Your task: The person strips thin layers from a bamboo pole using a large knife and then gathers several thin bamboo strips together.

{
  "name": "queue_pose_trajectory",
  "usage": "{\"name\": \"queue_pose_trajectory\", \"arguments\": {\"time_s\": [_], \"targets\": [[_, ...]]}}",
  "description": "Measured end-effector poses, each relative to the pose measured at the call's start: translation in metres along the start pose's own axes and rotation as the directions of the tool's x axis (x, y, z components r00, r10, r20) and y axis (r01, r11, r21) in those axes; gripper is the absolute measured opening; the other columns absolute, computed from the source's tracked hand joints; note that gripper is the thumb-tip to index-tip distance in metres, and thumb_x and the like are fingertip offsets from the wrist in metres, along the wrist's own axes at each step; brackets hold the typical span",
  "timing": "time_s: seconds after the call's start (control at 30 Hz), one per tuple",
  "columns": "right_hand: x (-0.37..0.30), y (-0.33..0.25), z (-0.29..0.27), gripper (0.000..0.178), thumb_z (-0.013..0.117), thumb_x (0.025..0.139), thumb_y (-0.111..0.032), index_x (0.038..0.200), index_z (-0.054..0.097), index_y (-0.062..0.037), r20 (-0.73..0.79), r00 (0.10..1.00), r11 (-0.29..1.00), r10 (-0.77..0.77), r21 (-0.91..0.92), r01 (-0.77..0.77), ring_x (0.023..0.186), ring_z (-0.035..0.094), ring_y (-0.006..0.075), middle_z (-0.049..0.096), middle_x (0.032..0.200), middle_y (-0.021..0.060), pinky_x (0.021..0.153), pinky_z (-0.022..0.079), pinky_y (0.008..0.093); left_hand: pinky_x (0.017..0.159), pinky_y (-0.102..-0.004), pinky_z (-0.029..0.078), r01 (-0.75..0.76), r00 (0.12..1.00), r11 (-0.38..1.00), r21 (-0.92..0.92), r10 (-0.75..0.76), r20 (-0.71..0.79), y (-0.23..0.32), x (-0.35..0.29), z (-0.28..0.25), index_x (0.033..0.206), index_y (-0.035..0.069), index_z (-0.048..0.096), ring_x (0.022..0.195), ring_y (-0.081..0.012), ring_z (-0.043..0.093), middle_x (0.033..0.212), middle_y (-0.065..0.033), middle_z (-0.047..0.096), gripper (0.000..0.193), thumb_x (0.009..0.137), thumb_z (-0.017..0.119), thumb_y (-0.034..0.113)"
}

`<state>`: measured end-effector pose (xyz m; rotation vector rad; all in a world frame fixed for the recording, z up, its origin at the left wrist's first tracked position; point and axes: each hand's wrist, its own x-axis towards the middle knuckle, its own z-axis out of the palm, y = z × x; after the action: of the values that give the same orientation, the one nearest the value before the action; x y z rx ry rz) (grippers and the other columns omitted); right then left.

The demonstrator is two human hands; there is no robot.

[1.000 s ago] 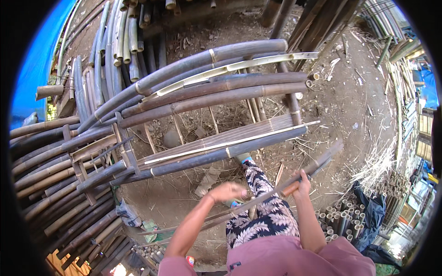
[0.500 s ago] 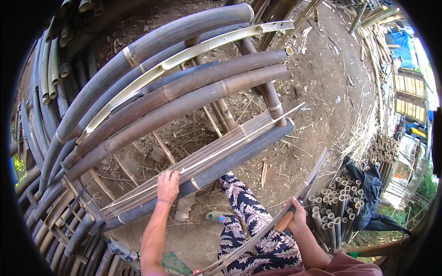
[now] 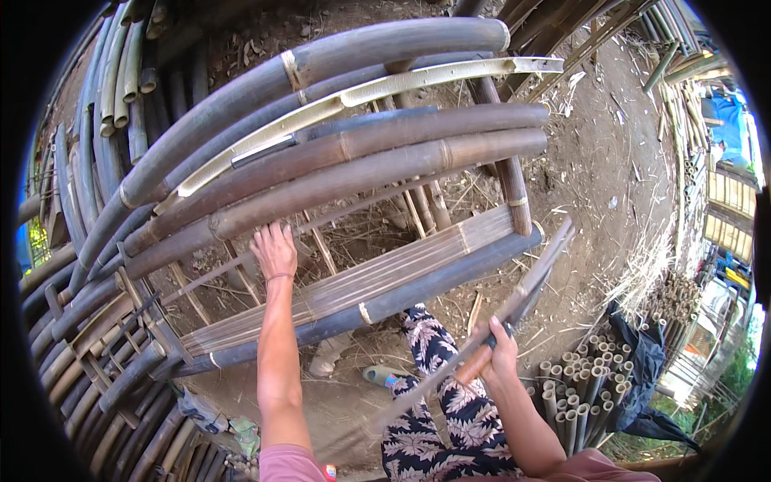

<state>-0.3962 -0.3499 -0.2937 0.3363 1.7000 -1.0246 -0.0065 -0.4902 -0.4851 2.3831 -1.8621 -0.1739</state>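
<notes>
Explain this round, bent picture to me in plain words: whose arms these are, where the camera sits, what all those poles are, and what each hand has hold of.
The camera is worn on a person's head and looks down, so the two bare arms rising from the bottom edge are that person's own. Its wide lens bends straight edges near the rim, which is why the poles look curved.

The left hand reaches forward to a thick brown bamboo pole, one of several lying across a rough rack. Whether it grips or only touches the pole I cannot tell. Nearer the person, on that rack, lies a flat bundle of thin bamboo strips.

The right hand has a closed grip on a long split strip of bamboo that slants up to the right.

Below is bare dirt ground, and at the lower right stands a cluster of cut bamboo tubes, open ends up.
</notes>
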Motion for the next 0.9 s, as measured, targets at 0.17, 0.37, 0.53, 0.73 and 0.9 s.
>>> {"name": "queue_pose_trajectory", "arguments": {"time_s": [0.17, 0.37, 0.53, 0.73, 0.9], "targets": [[0.026, 0.0, 0.054, 0.023, 0.065, 0.09, -0.022, 0.099, 0.056, -0.0028, 0.08, 0.987, 0.988, -0.142, 0.07, 0.137, 0.076, 0.063, 0.0227, 0.063, 0.084, 0.0097, 0.068, 0.054, 0.0384, 0.092, -0.0444, 0.043, -0.052, 0.935, 0.811, -0.582, 0.245, 0.257, 0.102, -0.036, -0.081, 0.108, 0.001, 0.061, 0.101, -0.0367, 0.056, 0.106, -0.0204, 0.06, 0.034, 0.086, 0.065, 0.027], [0.034, 0.002, 0.097, 0.023, 0.063, 0.092, -0.027, 0.097, 0.058, -0.0041, 0.163, 0.987, 0.995, -0.007, 0.102, -0.01, 0.081, 0.062, 0.0231, 0.062, 0.086, 0.0072, 0.079, 0.052, 0.046, 0.083, -0.0447, 0.05, 0.087, 0.605, 0.822, -0.563, 0.406, 0.685, 0.139, -0.139, -0.161, 0.12, 0.011, 0.053, 0.097, -0.0341, 0.061, 0.107, -0.0129, 0.06, 0.035, 0.089, 0.058, 0.027], [0.073, 0.014, 0.081, 0.053, 0.06, 0.093, -0.04, 0.124, 0.046, 0.0007, 0.052, 0.997, 0.998, -0.065, 0.015, 0.064, 0.092, 0.06, 0.0257, 0.06, 0.115, 0.0165, 0.076, 0.055, 0.0427, 0.079, -0.049, 0.05, 0.077, 0.715, 0.818, -0.57, 0.353, 0.603, 0.127, -0.103, -0.162, 0.121, 0.011, 0.056, 0.089, -0.0396, 0.062, 0.102, -0.0165, 0.063, 0.033, 0.092, 0.055, 0.027], [0.096, 0.031, 0.033, 0.033, 0.062, 0.093, -0.035, 0.102, 0.053, -0.0041, -0.033, 0.996, 0.996, -0.084, 0.02, 0.085, 0.072, 0.055, 0.0198, 0.054, 0.082, 0.0064, 0.065, 0.053, 0.0398, 0.076, -0.0463, 0.051, 0.098, 0.869, 0.684, -0.723, 0.296, 0.397, 0.116, -0.08, -0.15, 0.125, 0.016, 0.057, 0.09, -0.0348, 0.061, 0.098, -0.0147, 0.06, 0.035, 0.092, 0.055, 0.028], [0.097, 0.028, -0.029, 0.028, 0.062, 0.093, -0.033, 0.096, 0.054, -0.0058, -0.122, 0.984, 0.987, -0.132, -0.108, 0.119, 0.065, 0.055, 0.0205, 0.055, 0.076, 0.0057, 0.061, 0.052, 0.0377, 0.07, -0.04, 0.052, -0.158, 0.877, 0.806, -0.571, 0.38, 0.294, 0.114, -0.053, -0.16, 0.123, 0.018, 0.058, 0.086, -0.0275, 0.061, 0.094, -0.0088, 0.054, 0.034, 0.091, 0.057, 0.028]]}}
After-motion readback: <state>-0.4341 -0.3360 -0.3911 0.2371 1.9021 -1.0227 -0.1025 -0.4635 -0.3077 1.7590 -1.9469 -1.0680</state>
